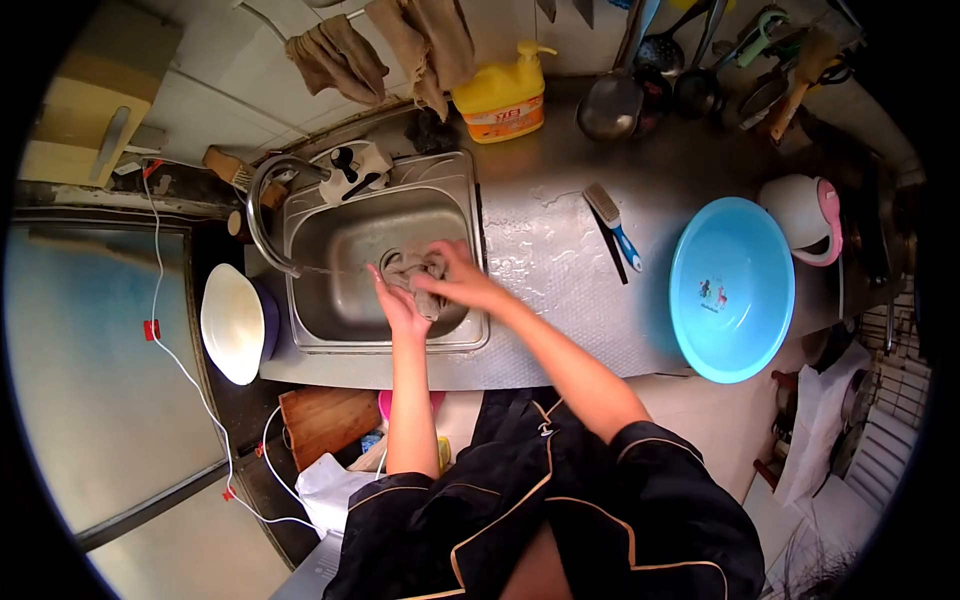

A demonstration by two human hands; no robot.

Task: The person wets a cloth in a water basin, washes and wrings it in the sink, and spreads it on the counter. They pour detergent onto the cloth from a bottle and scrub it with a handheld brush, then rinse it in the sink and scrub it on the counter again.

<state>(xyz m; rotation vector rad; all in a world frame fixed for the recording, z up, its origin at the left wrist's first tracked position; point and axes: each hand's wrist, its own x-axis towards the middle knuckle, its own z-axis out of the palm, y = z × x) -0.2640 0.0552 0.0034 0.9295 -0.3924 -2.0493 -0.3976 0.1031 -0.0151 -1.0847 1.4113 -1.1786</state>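
Note:
Over the steel sink (340, 235), both hands are on a crumpled grey-brown cloth (418, 280). My left hand (402, 305) is under and beside it on the left, palm turned up, with the cloth against the palm. From the right, my right hand (462, 278) closes its fingers on the cloth's right side. The curved faucet (262, 215) reaches over the sink's left edge, and a thin stream of water comes from its mouth. Part of the drain shows behind the cloth.
On the wet counter (545, 335) lie a blue-handled brush (612, 225) and a dark strip. A blue basin (735, 290) stands right, a white bowl (235, 322) left of the sink. Behind are a yellow pump bottle (505, 95), hanging cloths (335, 58) and ladles (610, 105).

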